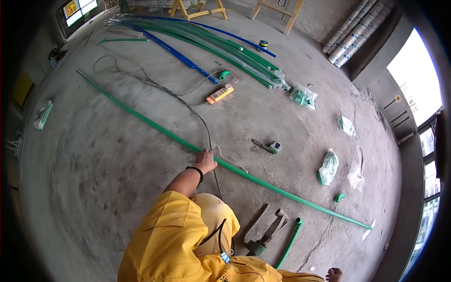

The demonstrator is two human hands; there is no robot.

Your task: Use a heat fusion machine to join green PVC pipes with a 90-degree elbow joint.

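My left hand (206, 161) is closed around a long green plastic pipe (277, 189), which lies slantwise across the concrete floor from upper left to lower right. Beside the hand a dark cable (206, 129) crosses the pipe, and a thin pale strand curls on the floor. At the lower edge my right hand (334, 275) shows only in part. Its fingers are loosely bent, apart from the thumb, with nothing visible in them. Between the hands lie a short green pipe (290, 242) and a grey metal tool with two arms and a green body (257, 246).
Beyond the pipe lie a tape measure (275, 147), a yellow-orange power strip (219, 94), a green elbow fitting (224, 74) and bundled green pipes (221, 47) with blue ones (178, 56). Bagged fittings (329, 167) and another elbow (339, 197) are at right. Wrapped rolls (354, 33) lean on the far wall.
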